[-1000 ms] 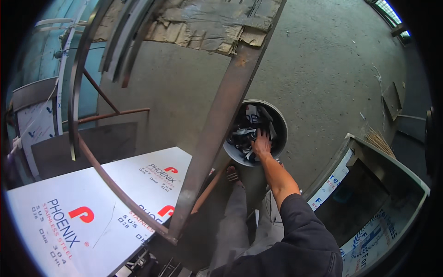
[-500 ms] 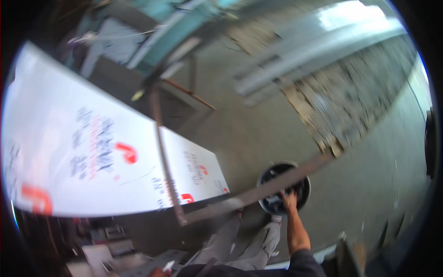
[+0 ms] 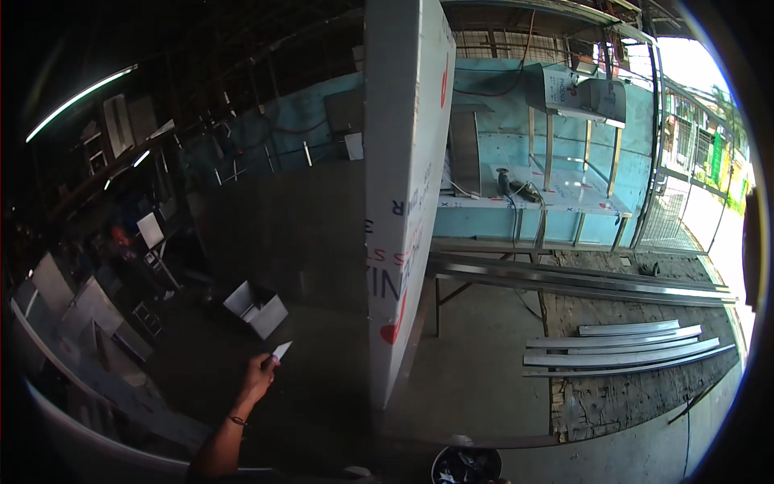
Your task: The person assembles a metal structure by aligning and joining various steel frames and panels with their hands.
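My left hand [image 3: 258, 377] is closed around the handle of a short knife [image 3: 281, 351], its pale pointed blade up and to the right. A dark band circles that wrist. Only a sliver of my right hand [image 3: 500, 481] shows at the lower edge, by the rim of a round dark bucket [image 3: 499, 463]; its fingers are hidden. Dark and pale pieces lie in the bucket. Between the two hands a tall panel [image 3: 395, 210] in printed white film stands on edge, touched by neither hand.
An open metal box [image 3: 266, 310] sits on the floor beyond my left hand. On the right, metal strips [image 3: 621, 351] lie on a worn wooden board [image 3: 597, 407]. Farther back, power tools [image 3: 516, 187] rest on a film-covered table [image 3: 564, 189] before a blue wall.
My view has swung up from the floor. The panel, seen broadside before, now shows edge-on. My left hand with the knife has come into fuller view; my right hand has mostly left the picture.
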